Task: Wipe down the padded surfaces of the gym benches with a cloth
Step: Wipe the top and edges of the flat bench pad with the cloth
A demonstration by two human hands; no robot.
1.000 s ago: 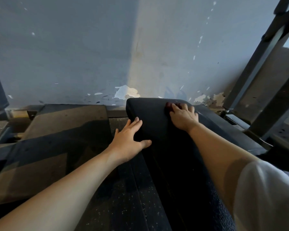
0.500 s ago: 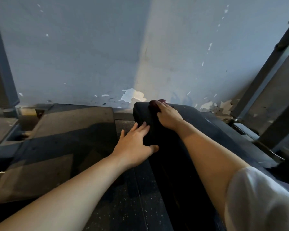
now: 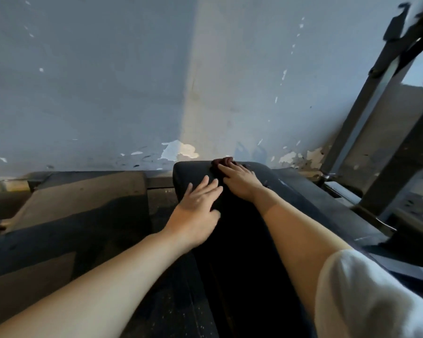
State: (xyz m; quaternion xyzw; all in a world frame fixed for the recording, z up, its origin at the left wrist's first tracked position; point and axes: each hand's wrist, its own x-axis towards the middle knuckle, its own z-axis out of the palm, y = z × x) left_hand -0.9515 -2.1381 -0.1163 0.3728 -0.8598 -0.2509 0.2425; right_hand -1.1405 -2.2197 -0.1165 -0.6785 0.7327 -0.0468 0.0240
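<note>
Change, left hand (image 3: 197,206): a moment ago it lay on the near left flank of the bench pad (image 3: 191,172); it now sits further up, close beside the right hand, fingers straight and spread flat on the padding.
Change, right hand (image 3: 241,178): it has slid back right from the pad's far left corner to the middle of the far end, palm down.
Cloth (image 3: 221,163): dark red, bunched under the right fingers at the pad's far edge, by the wall; pressed flat rather than gripped, as far as can be seen.
Hard to make out: most of the cloth is covered by the hand; the near length of the pad is lost in shadow.
Cut off: white sleeve (image 3: 376,296), lower right.
Surroundings: peeling blue wall (image 3: 108,81) behind; slanted metal frame (image 3: 366,113) at right; dark speckled floor mats (image 3: 83,196) at left.
</note>
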